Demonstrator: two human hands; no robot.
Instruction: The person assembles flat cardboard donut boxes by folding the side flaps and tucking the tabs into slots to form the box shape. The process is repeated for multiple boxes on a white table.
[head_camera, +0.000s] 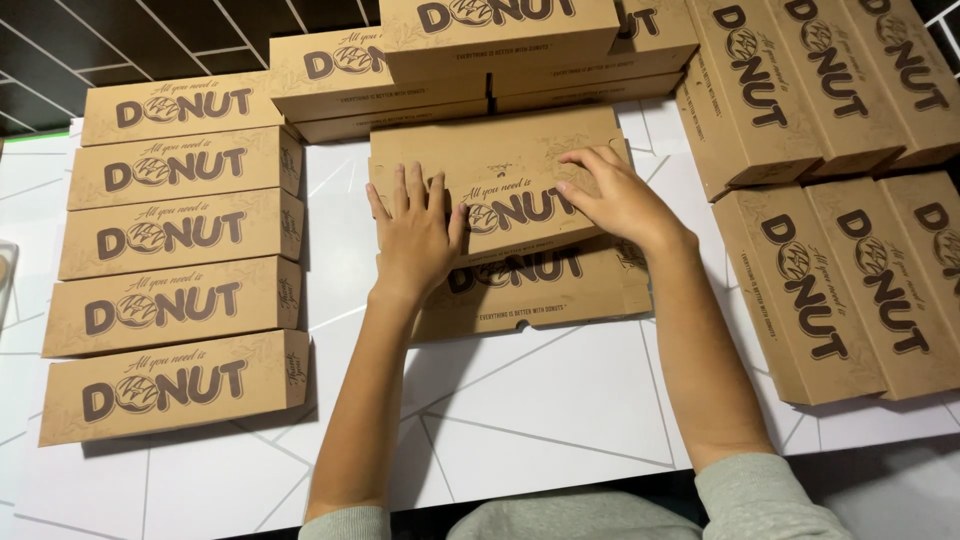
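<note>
Both hands pressed on a partly folded brown box at the middle of the tabletop.

The left hand (415, 235) lay flat, fingers spread, on the box (510, 200), apparently to hold its panel down; the right hand (615, 200) rested on the opposite end with fingers curled at the top edge, as if working a flap. The box sat on a flat unfolded one (540, 290) (a stack of blanks, judging by its edges). Finished boxes stood in a column at the left (170, 300), in stacks behind (380, 75) and rows at the right (830, 290), clear of the white tabletop (520, 410).
</note>
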